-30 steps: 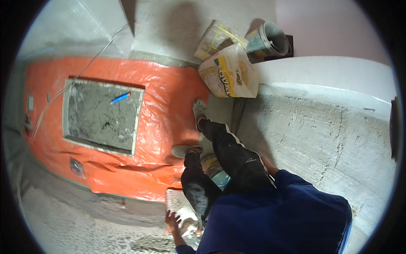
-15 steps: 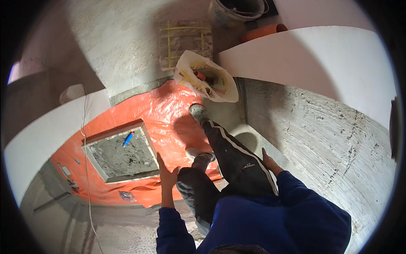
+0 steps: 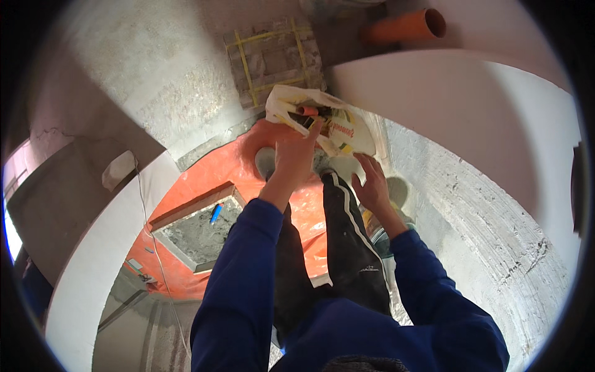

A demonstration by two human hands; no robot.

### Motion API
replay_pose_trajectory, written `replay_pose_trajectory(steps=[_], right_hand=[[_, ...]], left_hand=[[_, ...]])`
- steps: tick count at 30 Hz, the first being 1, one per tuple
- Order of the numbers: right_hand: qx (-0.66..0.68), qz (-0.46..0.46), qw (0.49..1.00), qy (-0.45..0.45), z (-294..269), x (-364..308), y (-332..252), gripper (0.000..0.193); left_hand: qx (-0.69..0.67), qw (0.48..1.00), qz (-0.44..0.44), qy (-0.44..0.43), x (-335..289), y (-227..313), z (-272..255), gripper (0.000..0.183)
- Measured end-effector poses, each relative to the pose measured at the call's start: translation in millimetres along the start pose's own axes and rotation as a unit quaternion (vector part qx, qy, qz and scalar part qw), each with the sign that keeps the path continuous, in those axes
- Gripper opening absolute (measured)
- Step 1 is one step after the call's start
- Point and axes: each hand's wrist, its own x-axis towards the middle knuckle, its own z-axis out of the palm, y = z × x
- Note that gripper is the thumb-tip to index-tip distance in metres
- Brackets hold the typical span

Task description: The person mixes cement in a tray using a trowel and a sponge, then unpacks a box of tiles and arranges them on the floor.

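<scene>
Bag [image 3: 358, 131] is open at the left hand [image 3: 295, 160], whose finger state cannot be determined. Right hand [image 3: 375, 192] is nearby, fingers apart.

A window [image 3: 12, 232], perhaps, glows beside a grey wall [image 3: 68, 186].

Glossy and creased across the sheet [image 3: 218, 173], plastic by its look. Wrinkled and plastic-looking on the bag [image 3: 362, 132], smooth on the pipe [image 3: 398, 29]. Rough and pitted along the grey wall [image 3: 480, 201], but smooth and matt on the white wall [image 3: 443, 93]. Matt and cloth-made in sleeve [image 3: 238, 266] and trousers [image 3: 349, 248] alike. Uneven and cement-like on the slab [image 3: 197, 234].
</scene>
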Motion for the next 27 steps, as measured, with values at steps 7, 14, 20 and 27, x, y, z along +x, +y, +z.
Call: replay_pose_trajectory(steps=[7, 14, 20, 27], right_hand=[[-0.089, 0.026, 0.994, -0.052, 46.5, 49.3, -21.7, 0.065], [-0.025, 0.043, 0.994, -0.097, 65.1, 45.6, 16.0, 0.022], [-0.041, 0.134, 0.988, -0.063, 29.5, 11.1, 33.7, 0.016], [-0.044, 0.142, 0.989, -0.011, -44.3, -87.9, 40.6, 0.016]], left_hand=[[0.026, 1.000, -0.011, -0.011, 15.5, -35.8, 5.1, 0.040], [-0.042, 0.998, 0.018, 0.032, 11.4, -52.5, 22.8, 0.020], [-0.061, 0.995, 0.072, 0.019, 3.3, 2.1, 16.2, 0.010], [-0.056, 0.972, 0.218, 0.066, -9.6, 95.1, 25.1, 0.014]])
